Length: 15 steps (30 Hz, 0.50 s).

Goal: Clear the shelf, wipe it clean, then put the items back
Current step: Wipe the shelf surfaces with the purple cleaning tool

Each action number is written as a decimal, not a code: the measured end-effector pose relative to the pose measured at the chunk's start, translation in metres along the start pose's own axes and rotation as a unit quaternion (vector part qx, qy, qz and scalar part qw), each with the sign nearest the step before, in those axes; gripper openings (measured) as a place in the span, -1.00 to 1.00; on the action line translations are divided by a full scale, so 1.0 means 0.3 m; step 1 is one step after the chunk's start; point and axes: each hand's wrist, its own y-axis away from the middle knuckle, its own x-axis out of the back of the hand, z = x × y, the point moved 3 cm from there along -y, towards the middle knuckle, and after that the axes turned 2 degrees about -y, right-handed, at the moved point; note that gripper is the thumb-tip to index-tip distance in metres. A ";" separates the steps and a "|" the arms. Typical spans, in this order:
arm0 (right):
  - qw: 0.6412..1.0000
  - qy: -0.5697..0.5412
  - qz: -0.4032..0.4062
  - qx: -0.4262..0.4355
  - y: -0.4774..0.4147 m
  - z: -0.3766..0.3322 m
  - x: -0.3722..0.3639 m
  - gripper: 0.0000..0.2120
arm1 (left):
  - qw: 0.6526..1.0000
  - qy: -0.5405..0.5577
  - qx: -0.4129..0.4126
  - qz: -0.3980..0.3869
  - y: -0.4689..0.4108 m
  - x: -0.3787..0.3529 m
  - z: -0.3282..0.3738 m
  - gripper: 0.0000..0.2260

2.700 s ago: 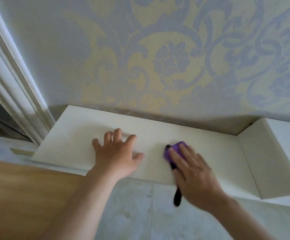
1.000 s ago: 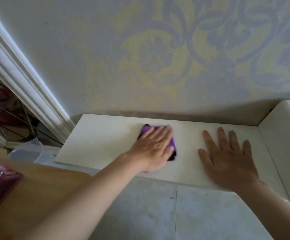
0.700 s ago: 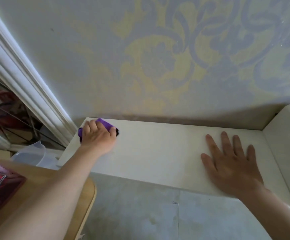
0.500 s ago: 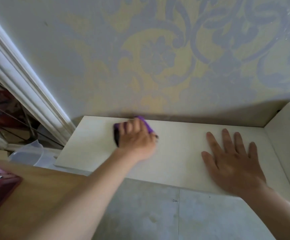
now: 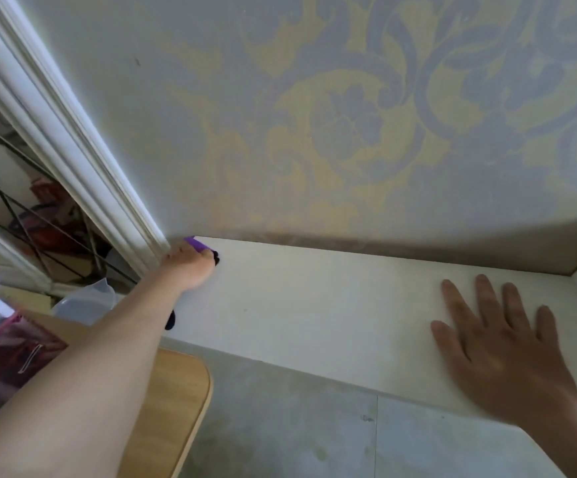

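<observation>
On the white shelf (image 5: 314, 298), the left hand (image 5: 190, 270) grips the purple cloth (image 5: 196, 243) with curled fingers in the back-left corner. The right hand (image 5: 507, 357) lies flat with fingers spread, well apart.

Soft daylight, moderately bright. The strongest light falls at the left, where the white door moulding (image 5: 73, 139) glows pale. A brown shadow band runs along the far edge of the shelf (image 5: 314, 305) under the patterned wall (image 5: 314, 98), darkest at the far right corner. The right hand (image 5: 500, 357) looks shaded; the left forearm (image 5: 90, 374) is paler. The left hand (image 5: 190, 270) and purple cloth (image 5: 195, 243) appear slightly soft. Wide-angle distortion curves the moulding and the shelf's near edge.
</observation>
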 end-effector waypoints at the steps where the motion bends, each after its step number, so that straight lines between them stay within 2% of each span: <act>1: 1.000 0.000 0.002 0.000 -0.003 0.001 -0.002 -0.26 | 1.000 0.003 -0.002 0.000 -0.001 -0.004 0.011 -0.35; 6: 1.000 -0.006 0.003 0.000 -0.012 0.008 0.001 -0.33 | 0.988 -0.115 -0.082 0.055 0.084 -0.047 0.102 -0.39; 12: 1.000 -0.003 -0.011 0.007 0.002 0.007 0.016 -0.30 | 0.958 -0.142 -0.250 0.006 0.317 -0.144 0.221 -0.43; 14: 1.000 -0.007 -0.013 0.007 0.004 0.008 0.020 -0.29 | 0.958 -0.145 -0.247 -0.009 0.338 -0.139 0.165 -0.43; 15: 1.000 -0.011 -0.014 0.008 0.003 0.007 0.022 -0.28 | 0.965 -0.143 -0.220 -0.012 0.341 -0.131 0.131 -0.42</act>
